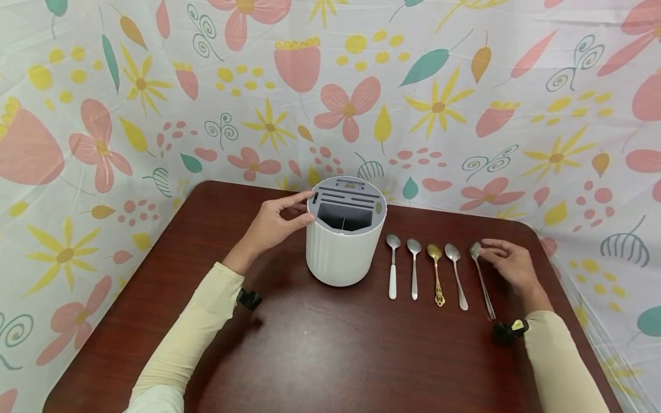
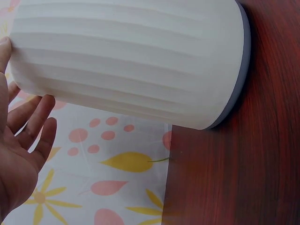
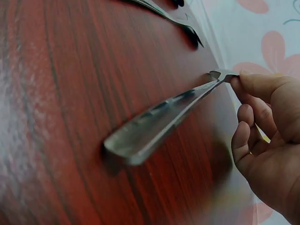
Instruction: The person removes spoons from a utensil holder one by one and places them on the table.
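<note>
A white ribbed utensil holder [image 1: 338, 258] with a grey slotted top stands upright on the table. At its upper left side my left hand [image 1: 273, 226] rests thumb and fingertips near the rim, the fingers extended. The left wrist view shows the holder's ribbed wall [image 2: 131, 56] and dark base close up. My right hand [image 1: 511, 267] pinches the bowl end of the rightmost silver spoon [image 1: 484, 284] between thumb and finger. In the right wrist view the spoon's handle [image 3: 159, 122] points away from the fingers, low over the tabletop.
Left of that spoon lie a white-handled spoon [image 1: 393, 269], a gold spoon [image 1: 436, 275] and two silver spoons [image 1: 414, 269], side by side with bowls toward the back. A floral cloth [image 1: 330, 86] hangs behind the dark red wooden table [image 1: 310, 355].
</note>
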Demonstrator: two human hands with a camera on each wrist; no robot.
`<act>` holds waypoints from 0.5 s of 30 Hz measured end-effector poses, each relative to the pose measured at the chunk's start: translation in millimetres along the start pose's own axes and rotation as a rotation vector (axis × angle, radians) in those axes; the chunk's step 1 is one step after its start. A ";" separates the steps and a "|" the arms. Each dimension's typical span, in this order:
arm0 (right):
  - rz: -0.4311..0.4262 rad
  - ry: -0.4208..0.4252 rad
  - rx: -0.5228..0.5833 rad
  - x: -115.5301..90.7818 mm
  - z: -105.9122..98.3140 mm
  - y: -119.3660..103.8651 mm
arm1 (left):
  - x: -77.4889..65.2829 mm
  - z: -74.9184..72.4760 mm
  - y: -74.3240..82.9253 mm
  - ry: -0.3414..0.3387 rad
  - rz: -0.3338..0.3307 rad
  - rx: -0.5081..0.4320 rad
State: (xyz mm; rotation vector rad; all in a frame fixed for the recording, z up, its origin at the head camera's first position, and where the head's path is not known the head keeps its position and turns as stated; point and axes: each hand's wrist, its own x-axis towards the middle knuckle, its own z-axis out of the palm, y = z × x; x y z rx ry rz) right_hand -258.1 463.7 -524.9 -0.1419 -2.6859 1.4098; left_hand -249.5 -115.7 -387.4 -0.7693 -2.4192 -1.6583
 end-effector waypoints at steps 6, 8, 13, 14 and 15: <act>0.013 -0.024 -0.050 -3.5 -6.1 -0.8 | -0.8 -0.8 -0.1 -0.005 0.001 -0.002; -0.005 -0.042 -0.075 -4.4 -8.8 0.1 | -1.0 -1.6 -0.2 -0.007 -0.001 0.000; -0.069 -0.084 -0.146 -5.8 -15.9 2.4 | -1.6 -2.9 -0.6 -0.002 0.001 -0.004; -0.080 -0.088 -0.155 -6.0 -17.4 2.7 | -1.8 -3.1 -1.0 -0.001 0.002 -0.004; -0.098 -0.094 -0.172 -6.5 -19.0 2.3 | -1.8 -3.2 -1.7 0.000 0.004 -0.004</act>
